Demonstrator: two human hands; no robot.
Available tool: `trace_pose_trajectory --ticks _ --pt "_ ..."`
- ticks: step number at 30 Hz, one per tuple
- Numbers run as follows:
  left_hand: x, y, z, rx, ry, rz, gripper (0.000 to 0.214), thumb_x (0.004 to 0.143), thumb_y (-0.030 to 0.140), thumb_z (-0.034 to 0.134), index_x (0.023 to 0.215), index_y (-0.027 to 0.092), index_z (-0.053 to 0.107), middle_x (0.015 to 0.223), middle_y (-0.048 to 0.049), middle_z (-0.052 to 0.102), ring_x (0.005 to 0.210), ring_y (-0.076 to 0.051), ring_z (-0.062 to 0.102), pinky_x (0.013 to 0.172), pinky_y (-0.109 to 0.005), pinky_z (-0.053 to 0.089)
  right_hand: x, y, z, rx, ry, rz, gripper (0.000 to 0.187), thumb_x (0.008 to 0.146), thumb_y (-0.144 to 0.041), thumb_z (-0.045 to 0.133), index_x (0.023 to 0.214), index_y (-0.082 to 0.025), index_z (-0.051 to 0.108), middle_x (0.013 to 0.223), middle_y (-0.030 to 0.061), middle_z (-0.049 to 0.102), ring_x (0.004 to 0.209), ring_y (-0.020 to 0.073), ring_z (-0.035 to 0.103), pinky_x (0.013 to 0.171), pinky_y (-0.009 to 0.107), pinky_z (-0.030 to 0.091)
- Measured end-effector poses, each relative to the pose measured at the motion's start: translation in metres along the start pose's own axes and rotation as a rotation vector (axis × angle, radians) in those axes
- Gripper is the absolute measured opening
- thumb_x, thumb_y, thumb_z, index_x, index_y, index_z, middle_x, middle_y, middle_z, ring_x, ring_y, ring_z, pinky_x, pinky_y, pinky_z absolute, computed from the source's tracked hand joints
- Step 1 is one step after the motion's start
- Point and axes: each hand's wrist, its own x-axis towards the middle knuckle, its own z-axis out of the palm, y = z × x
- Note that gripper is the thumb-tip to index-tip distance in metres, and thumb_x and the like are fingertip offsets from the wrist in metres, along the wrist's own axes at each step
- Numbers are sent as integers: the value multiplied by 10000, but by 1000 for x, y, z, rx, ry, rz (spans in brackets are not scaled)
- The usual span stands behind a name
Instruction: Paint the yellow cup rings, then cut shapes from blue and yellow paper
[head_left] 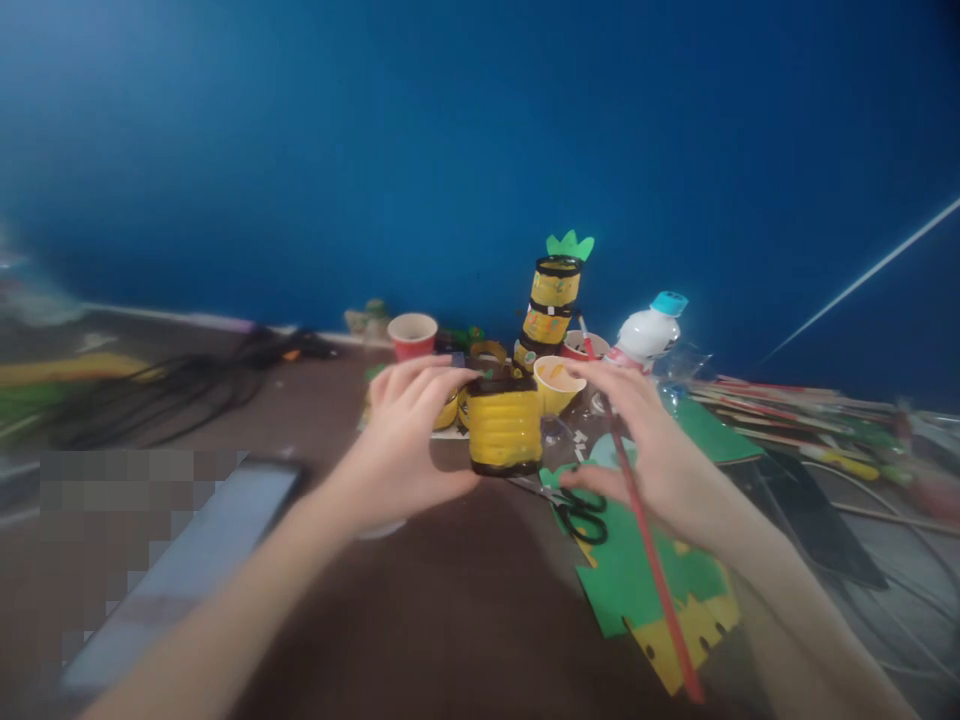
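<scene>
Pot: a yellow pot (504, 428) with black bands at rim and foot stands on the table between the two hands, upright.
Done: judging by its look, the pot's yellow coat and black bands are on.
Left: its top is bare. The tower (553, 300) of like pots beyond the fingertips wears a green leaf crown, so this pot probably lacks leaves and a place on a stack.
Left hand: the left hand (405, 450) is cupped at the pot's left side, fingers curved and loosely apart. The fingertips (450, 380) reach the rim; the blur hides whether they press on it.
Right hand: the right hand (652, 450) is just right of the pot, fingers stretched toward its top and not touching it as far as shows.
Stick: a red stick (652, 570) runs across the right hand and down past the wrist. It seems pinned there by the thumb, though the grip itself is hidden.
Under right hand: scissors (581, 515) lie on green card (637, 580), close to the palm.
Beyond fingertips: a yellow cup (556, 383) just past the right fingers, a red cup (412, 335) past the left ones, a white bottle (649, 333) further right.
Outside left forearm: a flat phone (187, 570), well apart from the pot.
</scene>
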Motion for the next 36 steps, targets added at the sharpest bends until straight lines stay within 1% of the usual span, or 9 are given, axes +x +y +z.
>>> trace_pose_trajectory --ticks 2,4,7,10,13,17,25,28,36 --pt "0 -1 -1 83 28 5 627 665 323 603 1239 183 394 1244 -140 518 1235 -322 360 1007 -514 261 -1 -1 -3 99 131 35 493 835 -316 605 1291 -292 419 1311 67 481 1260 271 405 1040 494 358" --pt "-1 -1 -1 144 52 5 628 679 335 589 1257 185 391 1242 -140 528 1230 -322 367 1007 -513 247 -2 -5 -5 258 272 60 340 875 -245 550 1209 -284 500 1173 53 580 1148 241 519 983 449 420" --pt "0 -2 -1 208 102 3 615 706 379 574 1263 180 401 1239 -147 539 1217 -318 388 1005 -498 249 -4 -14 -8 550 430 31 239 878 -209 547 1113 -255 560 922 42 654 861 198 628 747 348 519" --pt "0 -1 0 238 134 -5 599 725 412 562 1248 152 430 1224 -157 555 1201 -314 409 1003 -482 265 -5 -21 -11 848 420 28 178 877 -239 556 1055 -244 563 659 11 627 561 164 563 498 304 450" --pt "0 -1 0 256 141 -1 592 718 401 570 1241 152 449 1211 -151 567 1194 -313 418 1003 -477 267 -4 -22 -12 1010 384 52 156 883 -239 548 1040 -241 551 525 -16 567 479 149 484 452 292 381" --pt "-1 0 0 261 138 6 602 701 394 582 1246 174 451 1198 -133 576 1192 -312 420 1003 -474 264 -4 -20 -8 1085 336 89 182 893 -227 536 1074 -242 522 514 -21 563 495 142 474 479 286 360" --pt "-2 2 -2 234 134 -6 577 681 392 589 1202 169 479 1153 -134 590 1156 -321 433 989 -493 272 -3 -20 -1 1098 263 125 185 900 -230 537 1084 -246 516 539 -12 593 520 129 472 468 264 336" --pt "-1 3 -2 226 140 -6 561 686 397 581 1190 169 485 1137 -138 594 1158 -320 435 988 -492 274 -4 -18 -1 1096 270 125 182 899 -222 540 1078 -243 515 539 -14 595 524 127 480 467 260 339" --pt "-1 4 -4 229 144 -8 565 682 404 589 1186 177 471 1134 -131 589 1145 -313 445 976 -476 284 -3 -11 -6 1058 369 140 161 878 -196 551 1034 -230 530 506 -15 588 498 128 496 438 246 348"
